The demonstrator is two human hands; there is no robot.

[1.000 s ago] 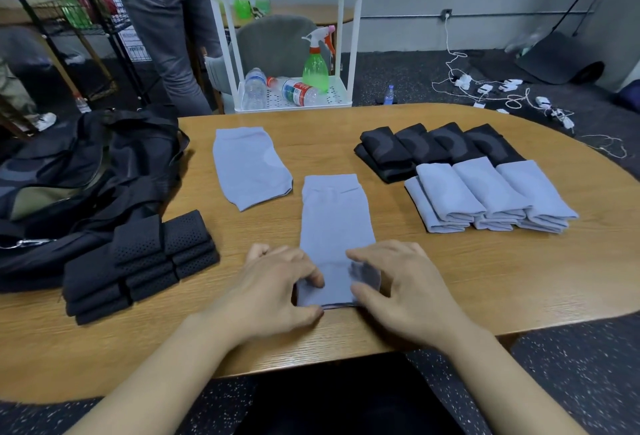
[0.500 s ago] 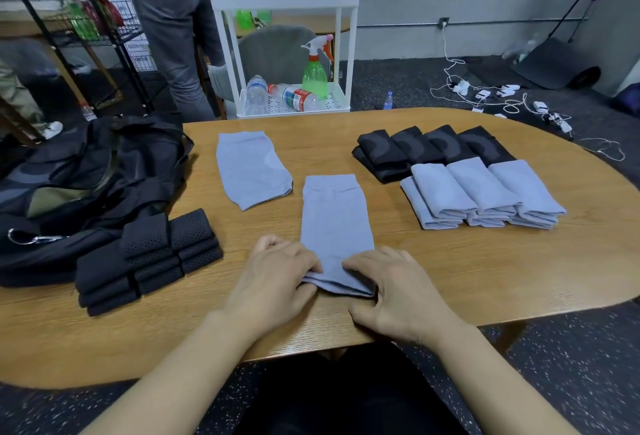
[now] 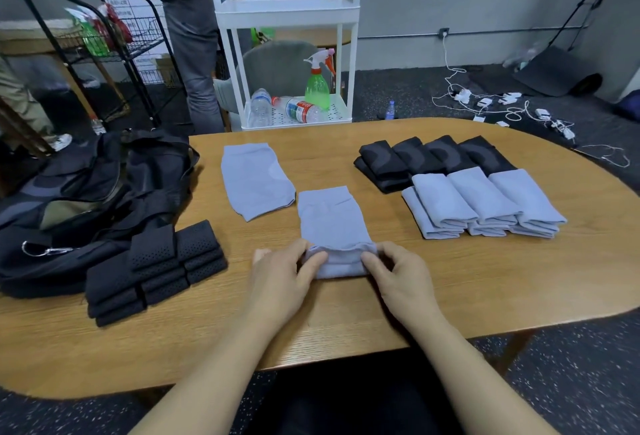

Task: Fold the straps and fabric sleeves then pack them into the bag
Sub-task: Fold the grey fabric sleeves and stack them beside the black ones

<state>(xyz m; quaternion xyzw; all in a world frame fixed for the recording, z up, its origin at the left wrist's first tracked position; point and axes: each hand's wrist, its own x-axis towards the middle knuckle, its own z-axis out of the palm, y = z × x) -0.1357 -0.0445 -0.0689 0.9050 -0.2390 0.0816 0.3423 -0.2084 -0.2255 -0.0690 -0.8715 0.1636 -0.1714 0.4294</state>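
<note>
Lilac sleeve (image 3: 331, 223), near edge rolled, pinched by left hand (image 3: 282, 273) and right hand (image 3: 398, 277).

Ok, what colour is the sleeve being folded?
Light grey-blue sleeve, plain; head view, the only one.

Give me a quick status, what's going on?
Left hand and right hand pinch the grey sleeve's near end, rolling it. One flat sleeve waits. Bag open at left. Nothing in the way.

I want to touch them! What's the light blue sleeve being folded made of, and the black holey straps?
Light blue sleeve: looks like soft matte stretchy knit; it rolls limply. Black perforated straps: probably thick foam-like fabric, dotted with small holes.
</note>
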